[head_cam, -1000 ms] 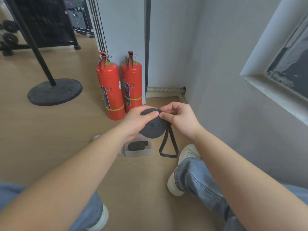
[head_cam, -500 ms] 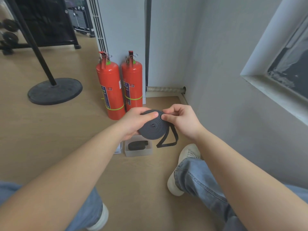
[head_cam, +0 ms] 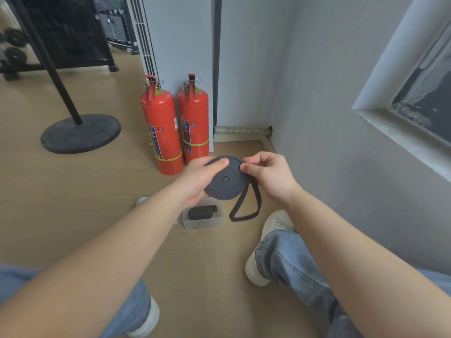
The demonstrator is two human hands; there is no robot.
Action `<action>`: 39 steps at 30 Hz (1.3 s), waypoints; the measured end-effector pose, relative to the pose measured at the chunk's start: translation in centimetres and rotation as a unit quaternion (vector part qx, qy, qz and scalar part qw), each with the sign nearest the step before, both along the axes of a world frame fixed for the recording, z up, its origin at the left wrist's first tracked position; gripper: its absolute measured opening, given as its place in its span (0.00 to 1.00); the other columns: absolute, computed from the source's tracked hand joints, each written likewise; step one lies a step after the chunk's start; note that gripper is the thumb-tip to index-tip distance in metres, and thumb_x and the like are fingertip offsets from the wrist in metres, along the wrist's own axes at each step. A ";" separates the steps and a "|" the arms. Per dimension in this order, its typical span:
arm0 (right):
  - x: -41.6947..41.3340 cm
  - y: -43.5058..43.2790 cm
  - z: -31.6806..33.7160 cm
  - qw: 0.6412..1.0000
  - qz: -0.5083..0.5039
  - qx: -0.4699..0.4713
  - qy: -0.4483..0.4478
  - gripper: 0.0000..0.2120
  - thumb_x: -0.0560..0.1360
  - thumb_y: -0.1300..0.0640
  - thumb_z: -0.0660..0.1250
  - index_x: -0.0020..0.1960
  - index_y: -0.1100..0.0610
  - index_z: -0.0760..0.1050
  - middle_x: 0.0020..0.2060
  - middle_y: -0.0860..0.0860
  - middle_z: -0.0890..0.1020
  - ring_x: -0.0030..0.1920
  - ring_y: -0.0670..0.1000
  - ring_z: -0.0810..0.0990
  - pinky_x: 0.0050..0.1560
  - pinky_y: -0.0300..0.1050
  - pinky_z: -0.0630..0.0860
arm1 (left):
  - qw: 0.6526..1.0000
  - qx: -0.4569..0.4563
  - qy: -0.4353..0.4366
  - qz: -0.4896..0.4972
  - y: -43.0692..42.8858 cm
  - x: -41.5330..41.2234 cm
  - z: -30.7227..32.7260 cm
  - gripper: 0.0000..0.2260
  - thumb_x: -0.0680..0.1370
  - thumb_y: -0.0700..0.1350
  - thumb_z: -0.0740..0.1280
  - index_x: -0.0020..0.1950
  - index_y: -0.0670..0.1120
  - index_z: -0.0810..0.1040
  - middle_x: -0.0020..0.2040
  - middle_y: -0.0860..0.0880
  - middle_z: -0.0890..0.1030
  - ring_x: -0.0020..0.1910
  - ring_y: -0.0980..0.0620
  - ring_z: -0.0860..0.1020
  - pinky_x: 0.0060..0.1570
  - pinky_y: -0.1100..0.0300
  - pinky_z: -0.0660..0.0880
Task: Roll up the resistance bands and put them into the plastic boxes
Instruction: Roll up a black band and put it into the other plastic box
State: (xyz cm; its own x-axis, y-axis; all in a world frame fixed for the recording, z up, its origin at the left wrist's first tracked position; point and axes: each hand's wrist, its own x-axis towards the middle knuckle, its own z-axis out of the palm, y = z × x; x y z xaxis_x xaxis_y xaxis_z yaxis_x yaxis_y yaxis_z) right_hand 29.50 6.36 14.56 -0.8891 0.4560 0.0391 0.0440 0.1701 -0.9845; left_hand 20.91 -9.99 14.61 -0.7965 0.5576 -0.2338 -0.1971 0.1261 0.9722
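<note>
The left hand (head_cam: 200, 178) cups the coiled resistance band (head_cam: 225, 181) held between both hands, its thumb pressed on the flat matte face. Light, soft and rubbery, the coil would likely spring open unless held across its rim. The right hand (head_cam: 271, 176) pinches its right edge, and the loose tail (head_cam: 244, 211) hangs toward the clear plastic box (head_cam: 202, 223) below.

2 fire extinguishers (head_cam: 162, 132) are standing just behind the plastic box (head_cam: 202, 224), and the wall (head_cam: 317, 118) is closing the right. The resistance band (head_cam: 220, 189) is dangling its loop between box and shoe (head_cam: 271, 230). Bare floor (head_cam: 73, 191) is lying open leftward.
</note>
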 end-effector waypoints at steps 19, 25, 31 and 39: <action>-0.4 0.1 -0.5 0.999 0.010 -0.051 -0.003 0.07 0.75 0.67 0.74 0.41 0.59 0.80 0.42 0.57 0.85 0.43 0.57 0.85 0.49 0.56 0.85 | 0.999 0.020 -0.020 0.020 -0.1 -0.2 -0.2 0.09 0.79 0.54 0.70 0.56 0.52 0.84 0.54 0.46 0.85 0.56 0.42 0.83 0.57 0.38 0.79; -0.5 -0.3 0.0 0.998 0.034 -0.061 0.002 0.06 0.75 0.67 0.74 0.42 0.59 0.81 0.43 0.57 0.86 0.43 0.55 0.85 0.47 0.51 0.84 | 0.999 0.014 -0.002 0.052 0.1 -0.2 -0.3 0.09 0.77 0.56 0.71 0.52 0.53 0.84 0.53 0.47 0.86 0.56 0.42 0.82 0.63 0.38 0.75; -0.3 -0.4 -0.4 0.991 0.108 -0.074 -0.014 0.14 0.76 0.71 0.71 0.55 0.54 0.82 0.50 0.54 0.88 0.52 0.56 0.87 0.53 0.56 0.84 | 0.993 0.045 -0.020 0.112 0.0 -0.4 -0.8 0.09 0.77 0.55 0.72 0.50 0.52 0.84 0.53 0.47 0.86 0.56 0.42 0.82 0.63 0.38 0.76; -0.6 -0.1 -1.0 0.994 0.082 0.051 -0.044 0.17 0.77 0.68 0.70 0.53 0.46 0.84 0.51 0.50 0.88 0.53 0.55 0.87 0.51 0.58 0.85 | 0.994 -0.073 0.082 -0.017 -0.6 -0.9 -1.0 0.09 0.76 0.54 0.74 0.51 0.51 0.85 0.48 0.46 0.87 0.49 0.43 0.84 0.49 0.46 0.80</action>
State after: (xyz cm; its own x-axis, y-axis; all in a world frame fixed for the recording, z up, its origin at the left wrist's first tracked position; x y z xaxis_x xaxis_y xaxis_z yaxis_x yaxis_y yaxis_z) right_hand 28.93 6.22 13.61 -0.9532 0.3022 -0.0031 0.0925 0.2817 -0.9550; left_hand 20.02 -10.60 13.63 -0.8115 0.5552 -0.1823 -0.0304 0.2714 0.9620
